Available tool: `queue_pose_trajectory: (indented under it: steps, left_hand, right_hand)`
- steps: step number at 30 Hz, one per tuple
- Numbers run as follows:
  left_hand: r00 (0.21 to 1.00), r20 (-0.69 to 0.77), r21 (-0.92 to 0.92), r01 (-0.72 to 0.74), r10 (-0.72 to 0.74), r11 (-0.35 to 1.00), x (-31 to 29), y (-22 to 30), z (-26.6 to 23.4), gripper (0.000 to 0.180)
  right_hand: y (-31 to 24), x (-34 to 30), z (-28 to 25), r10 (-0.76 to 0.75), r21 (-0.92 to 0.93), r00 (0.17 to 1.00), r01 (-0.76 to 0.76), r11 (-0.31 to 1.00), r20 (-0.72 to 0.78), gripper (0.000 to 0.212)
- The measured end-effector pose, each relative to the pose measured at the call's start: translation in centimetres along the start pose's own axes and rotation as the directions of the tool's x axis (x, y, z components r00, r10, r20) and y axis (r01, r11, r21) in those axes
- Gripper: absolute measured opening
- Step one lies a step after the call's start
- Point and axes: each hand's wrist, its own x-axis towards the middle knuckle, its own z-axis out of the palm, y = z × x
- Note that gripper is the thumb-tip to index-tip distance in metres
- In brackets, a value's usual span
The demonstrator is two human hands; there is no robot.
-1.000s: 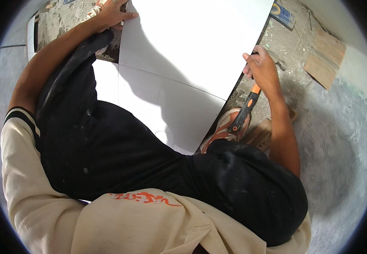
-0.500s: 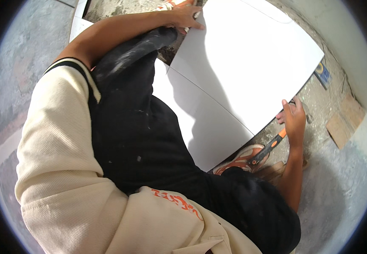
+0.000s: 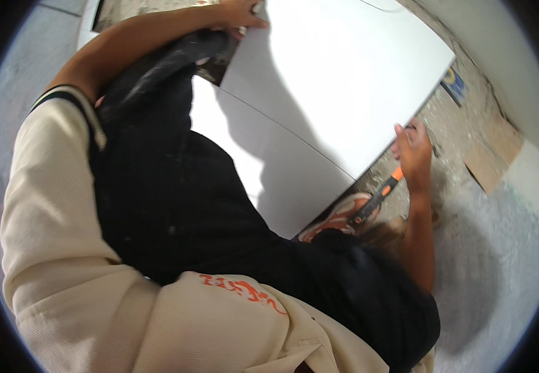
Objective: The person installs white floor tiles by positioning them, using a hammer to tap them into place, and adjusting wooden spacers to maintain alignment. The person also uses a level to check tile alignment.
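A large white tile lies beside a second white tile, with a thin straight seam between them. At its left edge is my left hand, gripping the rim with a fingertip over the top face. My right hand holds the opposite edge, thumb up and fingers curled at the side; some fingertips are hidden. Under that hand, a tool with a black and orange handle lies on the rough ground; its head is mostly hidden.
A shoe stands by the near tile's right corner. Beyond the right edge are a blue and yellow object and a brown flat piece. A pale wall rises at the far right. My shadow falls across both tiles.
The whole view has shifted, so tiles, hands and tool appear farther left and slightly higher. Both hands keep their places at the tile's edges.
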Motion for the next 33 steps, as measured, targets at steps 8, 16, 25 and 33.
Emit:
queue_pose_trajectory:
  steps: [8, 16, 25, 33]
  left_hand:
    - [0.981, -0.149, -0.015, -0.124, 0.121, 0.992, 0.5, -0.7, 0.8, 0.094]
    - [0.990, 0.136, 0.378, -0.083, 0.033, 0.922, 1.3, 4.1, -4.9, 0.054]
    - [0.849, -0.177, 0.134, -0.480, 0.497, 0.867, 0.3, 18.0, -5.7, 0.036]
    - [0.865, -0.072, 0.161, -0.481, 0.496, 0.862, -1.0, 19.8, -4.8, 0.034]
  right_hand:
    - [-2.4, -0.1, -0.1, 0.146, -0.096, 0.989, -0.145, 0.985, -0.001, 0.041]
    - [-5.1, 1.2, -4.7, -0.056, -0.229, 0.924, -0.035, 0.973, -0.379, 0.019]
    - [-7.5, 12.1, -10.0, -0.395, -0.582, 0.818, 0.093, 0.808, -0.418, 0.021]
    - [-5.7, 4.8, -13.6, -0.439, -0.635, 0.632, -0.111, 0.764, -0.639, 0.022]
